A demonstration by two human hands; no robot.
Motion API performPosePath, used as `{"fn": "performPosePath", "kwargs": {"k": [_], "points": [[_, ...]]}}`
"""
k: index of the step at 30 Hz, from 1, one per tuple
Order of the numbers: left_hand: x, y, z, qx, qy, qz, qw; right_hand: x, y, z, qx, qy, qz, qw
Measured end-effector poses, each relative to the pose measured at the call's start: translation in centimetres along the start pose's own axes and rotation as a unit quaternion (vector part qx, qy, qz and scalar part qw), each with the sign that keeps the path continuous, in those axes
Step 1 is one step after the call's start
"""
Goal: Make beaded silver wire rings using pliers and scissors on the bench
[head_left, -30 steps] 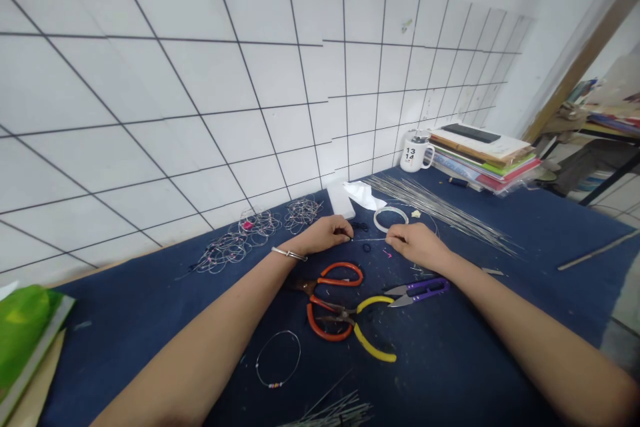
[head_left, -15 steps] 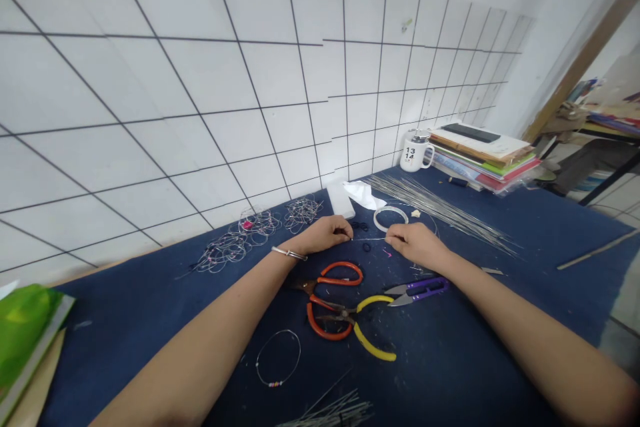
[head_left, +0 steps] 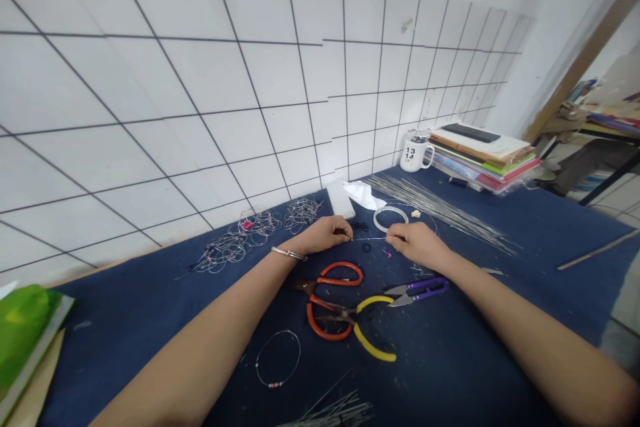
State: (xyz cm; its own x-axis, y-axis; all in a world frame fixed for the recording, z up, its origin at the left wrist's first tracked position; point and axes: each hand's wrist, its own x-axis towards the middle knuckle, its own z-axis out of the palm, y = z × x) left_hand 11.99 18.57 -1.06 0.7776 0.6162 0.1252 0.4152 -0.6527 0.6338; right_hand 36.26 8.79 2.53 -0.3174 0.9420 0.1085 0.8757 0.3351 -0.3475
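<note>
A thin silvery wire runs level between my two hands, just above the blue cloth. One end is pinched in the fingers of my left hand, which wears a silver bangle at the wrist. The other end is pinched by my right hand. Behind the wire lies a white ring-shaped roll. A small dark loop and a pink scrap lie in front of it. Nearer me are orange-handled scissors, yellow-handled pliers and purple thread snips.
Several coiled wire bracelets lie at left by the tiled wall. A beaded bracelet and cut wires lie close to me. Long straight wires, a white mug and stacked papers are at back right.
</note>
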Motion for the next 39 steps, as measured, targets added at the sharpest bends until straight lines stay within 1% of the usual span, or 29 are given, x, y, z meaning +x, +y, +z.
{"fn": "performPosePath", "kwargs": {"k": [6, 23, 39], "points": [[-0.03, 0.02, 0.0, 0.003, 0.006, -0.002, 1.0, -0.01, -0.22, -0.02, -0.003, -0.003, 0.009, 1.0], [0.05, -0.21, 0.14, 0.003, 0.0, 0.004, 1.0, 0.05, -0.18, 0.0, -0.007, -0.004, 0.006, 1.0], [0.02, 0.15, 0.05, 0.007, 0.002, -0.001, 1.0, -0.03, -0.28, -0.15, -0.003, -0.002, 0.004, 1.0]]}}
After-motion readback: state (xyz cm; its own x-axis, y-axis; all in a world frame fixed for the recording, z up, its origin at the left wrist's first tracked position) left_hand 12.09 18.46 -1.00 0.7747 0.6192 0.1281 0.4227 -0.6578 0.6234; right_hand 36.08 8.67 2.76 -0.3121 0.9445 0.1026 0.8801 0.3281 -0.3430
